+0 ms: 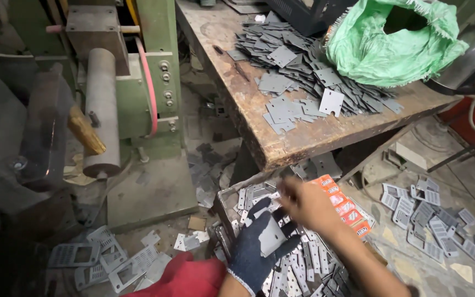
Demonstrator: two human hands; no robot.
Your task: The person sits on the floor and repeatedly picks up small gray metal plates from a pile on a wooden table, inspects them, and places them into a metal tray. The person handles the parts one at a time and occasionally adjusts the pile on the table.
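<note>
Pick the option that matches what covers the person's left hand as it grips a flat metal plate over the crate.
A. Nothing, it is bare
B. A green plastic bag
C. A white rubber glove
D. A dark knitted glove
D: the left hand wears a dark knitted glove and grips a flat grey plate over the crate of metal parts, while the right hand is bare.

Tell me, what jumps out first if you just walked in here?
Two hands meet at bottom centre over a crate packed with small metal plates: the left hand wears a dark glove and holds a grey plate, while the bare right hand reaches in beside it. A bright green bag sits on the worn bench above, next to a heap of grey plates.
</note>
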